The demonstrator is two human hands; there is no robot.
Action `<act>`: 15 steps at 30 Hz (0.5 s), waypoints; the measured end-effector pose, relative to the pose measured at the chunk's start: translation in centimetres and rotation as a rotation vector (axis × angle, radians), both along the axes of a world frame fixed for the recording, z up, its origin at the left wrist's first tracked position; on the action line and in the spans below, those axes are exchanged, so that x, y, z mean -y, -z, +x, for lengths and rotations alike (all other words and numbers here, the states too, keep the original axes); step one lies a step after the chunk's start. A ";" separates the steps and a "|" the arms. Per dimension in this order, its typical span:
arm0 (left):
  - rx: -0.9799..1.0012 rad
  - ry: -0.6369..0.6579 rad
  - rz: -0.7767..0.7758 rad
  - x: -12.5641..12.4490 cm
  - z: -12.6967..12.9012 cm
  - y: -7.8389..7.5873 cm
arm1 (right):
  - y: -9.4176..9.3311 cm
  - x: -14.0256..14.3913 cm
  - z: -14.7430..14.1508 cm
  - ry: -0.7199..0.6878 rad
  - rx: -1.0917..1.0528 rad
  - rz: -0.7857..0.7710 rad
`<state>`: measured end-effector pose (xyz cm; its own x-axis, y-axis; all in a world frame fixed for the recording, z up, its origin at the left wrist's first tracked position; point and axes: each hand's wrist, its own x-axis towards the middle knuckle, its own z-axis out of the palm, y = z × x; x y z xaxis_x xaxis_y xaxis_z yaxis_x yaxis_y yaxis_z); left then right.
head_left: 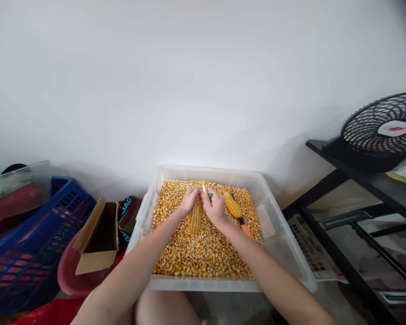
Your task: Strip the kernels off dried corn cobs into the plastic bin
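A clear plastic bin (277, 212) full of loose yellow corn kernels (203, 253) rests in front of me. My left hand (188, 201) grips a corn cob (195, 220) that stands nearly upright on the kernels. My right hand (215, 206) is closed on a small tool with a green handle (210, 195), its tip against the top of that cob. A second whole cob (232, 204) lies on the kernels just right of my right hand. An orange-handled tool (245, 229) lies beside that cob.
A blue crate (30, 243) and an open cardboard box (96, 237) in a red basin (67, 275) stand at the left. At the right, a black fan (385, 131) sits on a black shelf frame (352, 180). A white wall is behind.
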<state>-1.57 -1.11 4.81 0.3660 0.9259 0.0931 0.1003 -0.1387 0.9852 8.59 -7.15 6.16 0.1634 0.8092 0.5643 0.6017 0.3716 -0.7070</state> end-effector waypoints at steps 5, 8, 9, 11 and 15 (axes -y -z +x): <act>0.064 -0.001 0.041 0.3 0.2 0.4 | 0.8 -0.1 -0.4 -0.003 0.068 -0.019; 0.053 0.022 0.045 0.5 0.4 0.5 | 1.3 -0.3 -0.8 0.022 0.003 -0.035; 0.051 0.037 0.046 0.5 0.5 0.6 | 1.5 -0.4 -0.9 0.030 -0.021 -0.042; 0.050 0.056 0.045 0.4 0.6 0.8 | 1.6 -0.6 -1.0 0.039 -0.058 -0.060; 0.074 0.073 0.049 0.1 0.5 0.9 | 1.0 -0.8 -0.7 0.040 -0.129 -0.104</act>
